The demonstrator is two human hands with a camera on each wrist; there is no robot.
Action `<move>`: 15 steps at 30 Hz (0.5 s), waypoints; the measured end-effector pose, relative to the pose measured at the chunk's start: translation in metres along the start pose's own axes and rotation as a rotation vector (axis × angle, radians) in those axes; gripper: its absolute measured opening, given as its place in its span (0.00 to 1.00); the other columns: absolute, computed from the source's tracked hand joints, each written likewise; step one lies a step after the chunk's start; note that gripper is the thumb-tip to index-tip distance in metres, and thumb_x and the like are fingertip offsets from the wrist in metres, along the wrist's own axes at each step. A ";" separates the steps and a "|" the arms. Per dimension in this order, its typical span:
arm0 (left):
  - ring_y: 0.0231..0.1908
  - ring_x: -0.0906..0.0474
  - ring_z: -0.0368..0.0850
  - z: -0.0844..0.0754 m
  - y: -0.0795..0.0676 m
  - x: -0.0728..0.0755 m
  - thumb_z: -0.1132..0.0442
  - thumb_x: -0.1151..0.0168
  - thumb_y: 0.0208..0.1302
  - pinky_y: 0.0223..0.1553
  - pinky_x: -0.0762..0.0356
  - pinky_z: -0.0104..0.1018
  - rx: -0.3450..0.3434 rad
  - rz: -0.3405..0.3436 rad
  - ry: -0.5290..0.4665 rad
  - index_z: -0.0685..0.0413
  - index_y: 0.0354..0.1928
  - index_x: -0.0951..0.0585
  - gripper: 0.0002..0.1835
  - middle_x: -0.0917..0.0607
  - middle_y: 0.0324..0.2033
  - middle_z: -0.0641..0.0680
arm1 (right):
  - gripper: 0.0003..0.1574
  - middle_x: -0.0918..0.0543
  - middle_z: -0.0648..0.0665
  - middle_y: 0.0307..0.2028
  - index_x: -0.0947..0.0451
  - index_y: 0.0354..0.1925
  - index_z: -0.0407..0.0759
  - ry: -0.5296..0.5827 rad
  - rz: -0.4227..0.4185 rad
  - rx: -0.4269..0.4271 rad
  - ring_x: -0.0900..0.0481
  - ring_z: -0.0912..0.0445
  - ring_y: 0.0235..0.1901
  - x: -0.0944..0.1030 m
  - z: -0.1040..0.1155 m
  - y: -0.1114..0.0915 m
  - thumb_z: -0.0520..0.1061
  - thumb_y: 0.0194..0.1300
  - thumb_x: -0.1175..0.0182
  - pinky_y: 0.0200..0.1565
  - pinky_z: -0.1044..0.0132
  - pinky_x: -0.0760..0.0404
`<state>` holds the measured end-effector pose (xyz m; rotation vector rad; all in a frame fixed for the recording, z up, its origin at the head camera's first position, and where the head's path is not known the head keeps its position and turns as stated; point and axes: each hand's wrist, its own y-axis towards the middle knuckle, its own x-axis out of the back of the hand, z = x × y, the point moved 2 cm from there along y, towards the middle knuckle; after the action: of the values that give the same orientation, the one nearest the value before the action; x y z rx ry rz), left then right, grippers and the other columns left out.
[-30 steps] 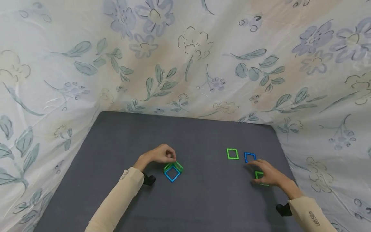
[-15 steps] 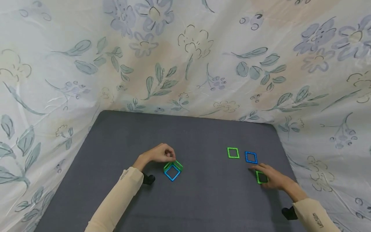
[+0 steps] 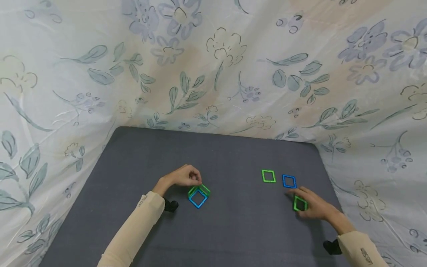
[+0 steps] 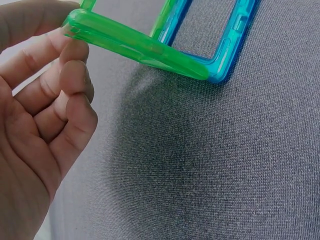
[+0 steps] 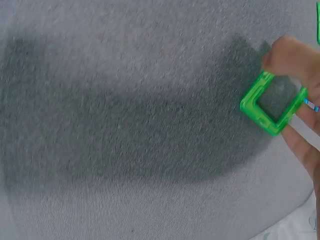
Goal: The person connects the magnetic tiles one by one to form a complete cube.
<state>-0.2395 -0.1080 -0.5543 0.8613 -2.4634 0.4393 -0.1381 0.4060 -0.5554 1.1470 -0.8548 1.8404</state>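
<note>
In the head view my left hand (image 3: 185,175) pinches the top corner of green square magnetic tiles (image 4: 135,47) that stand up, joined at an angle. They meet a blue square tile (image 4: 227,55) lying on the grey table. The left wrist view shows thumb and index finger at the green corner, the other fingers curled below. At the right, my right hand (image 3: 315,204) holds another green square tile (image 5: 259,117) by its edges between thumb and fingers. That tile is tilted, close over the table, and the fingers hide part of its frame.
A loose green tile (image 3: 269,181) and a blue tile (image 3: 290,187) lie flat beyond the right hand. The dark grey table (image 3: 240,222) is bordered at the back and sides by hanging floral cloth (image 3: 220,92). Black wrist devices (image 3: 171,206) sit under both sleeves.
My right hand has closed on the green tile and tipped it up from the table, after shifting slightly right. The left hand and its joined tiles stay in place.
</note>
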 end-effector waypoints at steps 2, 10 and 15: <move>0.16 0.34 0.33 0.000 0.000 0.000 0.63 0.35 0.69 0.22 0.34 0.28 -0.001 0.002 -0.002 0.51 0.35 0.11 0.06 0.19 0.17 0.46 | 0.52 0.21 0.44 0.49 0.26 0.67 0.44 0.003 -0.049 0.034 0.19 0.48 0.48 -0.001 0.002 0.001 0.39 0.41 0.19 0.42 0.59 0.20; 0.16 0.33 0.33 -0.001 0.001 -0.001 0.63 0.35 0.69 0.23 0.33 0.28 0.007 0.002 -0.005 0.51 0.35 0.11 0.06 0.19 0.17 0.46 | 0.50 0.21 0.40 0.50 0.25 0.64 0.36 0.047 -0.172 0.195 0.17 0.42 0.49 -0.005 0.023 0.012 0.36 0.39 0.19 0.46 0.56 0.15; 0.16 0.33 0.33 -0.001 0.003 0.000 0.63 0.34 0.69 0.23 0.32 0.28 0.003 0.000 -0.006 0.51 0.35 0.11 0.06 0.19 0.18 0.47 | 0.49 0.23 0.40 0.49 0.26 0.65 0.37 0.131 -0.252 0.305 0.20 0.46 0.49 -0.009 0.048 0.029 0.34 0.43 0.21 0.48 0.59 0.15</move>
<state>-0.2409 -0.1052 -0.5540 0.8651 -2.4684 0.4408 -0.1421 0.3500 -0.5497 1.2402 -0.3443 1.8489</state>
